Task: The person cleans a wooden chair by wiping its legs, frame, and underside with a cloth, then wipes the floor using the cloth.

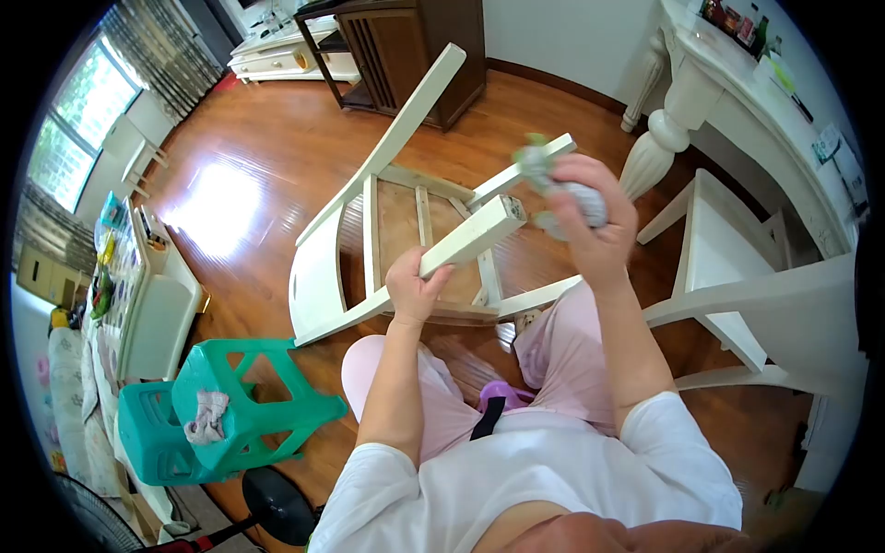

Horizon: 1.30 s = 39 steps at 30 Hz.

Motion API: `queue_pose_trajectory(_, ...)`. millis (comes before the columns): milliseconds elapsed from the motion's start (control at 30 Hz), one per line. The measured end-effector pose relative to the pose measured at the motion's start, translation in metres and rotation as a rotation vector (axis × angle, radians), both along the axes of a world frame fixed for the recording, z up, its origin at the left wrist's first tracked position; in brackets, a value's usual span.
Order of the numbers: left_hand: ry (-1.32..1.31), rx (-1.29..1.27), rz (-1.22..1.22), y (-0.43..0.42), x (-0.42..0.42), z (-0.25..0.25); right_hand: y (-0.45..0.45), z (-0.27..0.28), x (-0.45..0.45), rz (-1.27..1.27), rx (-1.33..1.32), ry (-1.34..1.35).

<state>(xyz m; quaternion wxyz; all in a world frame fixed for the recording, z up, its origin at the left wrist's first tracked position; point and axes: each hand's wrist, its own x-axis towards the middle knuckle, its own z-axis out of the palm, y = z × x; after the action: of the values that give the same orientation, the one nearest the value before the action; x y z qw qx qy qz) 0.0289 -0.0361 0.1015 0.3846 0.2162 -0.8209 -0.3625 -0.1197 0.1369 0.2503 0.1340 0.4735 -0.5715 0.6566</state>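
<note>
A white wooden chair [472,241] lies tipped over on the floor, its underside and bare seat frame turned up towards me. My left hand [414,288] is closed around one of its legs, whose end points up and to the right. Next to another leg, my right hand [597,217] grips a white-and-green object [583,203], which is smeared by motion. Its exact kind cannot be made out, nor whether it touches the chair.
Stacked green plastic stools [230,405] stand at the left with a crumpled cloth [208,417] on top. Another white chair [728,267] and a white table [710,69] are on the right. A dark wooden cabinet [396,55] stands behind; a fan's black base [279,507] is lower left.
</note>
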Motion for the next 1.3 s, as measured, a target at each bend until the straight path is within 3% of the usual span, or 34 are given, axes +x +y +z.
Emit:
queue_pose_trajectory(167, -0.029, 0.01, 0.008, -0.001, 0.001, 0.001, -0.026, -0.031, 0.01, 0.164, 0.067, 0.107)
queue_pose_trajectory(267, -0.023, 0.019, -0.003, 0.001, 0.004, -0.001, -0.021, -0.047, 0.016, 0.151, -0.018, -0.057)
queue_pose_trajectory(333, -0.005, 0.02, 0.008, -0.001, 0.002, -0.004, -0.019, -0.054, 0.017, 0.041, -0.059, -0.218)
queue_pose_trajectory(500, -0.022, 0.001, 0.012, 0.0, 0.005, 0.001, 0.001, -0.064, -0.014, -0.195, 0.193, -0.024)
queue_pose_trajectory(567, -0.029, -0.018, 0.02, -0.002, -0.001, 0.0, 0.007, -0.051, -0.018, -0.193, 0.068, -0.405)
queue_pose_trajectory(633, 0.027, -0.017, 0.008, -0.003, 0.0, -0.006, 0.004, -0.02, -0.006, -0.167, 0.024, -0.39)
queue_pose_trajectory(667, 0.018, -0.021, 0.002, -0.002, 0.0, -0.005, -0.003, -0.007, 0.001, -0.038, 0.033, -0.261)
queue_pose_trajectory(733, 0.037, -0.014, 0.01, 0.0, 0.0, 0.0, -0.013, -0.004, 0.008, 0.129, 0.199, -0.001)
queue_pose_trajectory(767, 0.036, -0.015, 0.009, -0.001, 0.001, -0.001, -0.016, -0.013, 0.01, 0.129, 0.198, -0.002)
queue_pose_trajectory(900, 0.014, 0.0, 0.004, 0.001, 0.002, 0.003, -0.015, -0.058, 0.009, 0.098, 0.024, -0.295)
queue_pose_trajectory(967, 0.026, 0.038, -0.019, 0.001, 0.002, 0.006, -0.003, -0.086, -0.008, -0.082, 0.37, -0.269)
queue_pose_trajectory(1033, 0.012, -0.02, -0.005, 0.0, 0.001, 0.006, 0.0, -0.083, -0.011, -0.056, 0.374, -0.279)
queue_pose_trajectory(1100, -0.001, 0.039, -0.004, 0.003, 0.001, 0.005, 0.002, -0.075, -0.014, -0.154, 0.055, -0.468)
queue_pose_trajectory(1167, -0.024, 0.072, -0.017, 0.001, 0.002, 0.006, 0.0, -0.032, -0.005, -0.09, 0.056, -0.587)
queue_pose_trajectory(1233, 0.004, 0.031, -0.004, 0.001, 0.0, 0.003, -0.01, -0.013, -0.001, 0.181, 0.001, -0.251)
queue_pose_trajectory(1300, -0.016, 0.032, -0.003, 0.0, 0.001, 0.003, -0.018, -0.02, 0.011, 0.152, 0.057, -0.133)
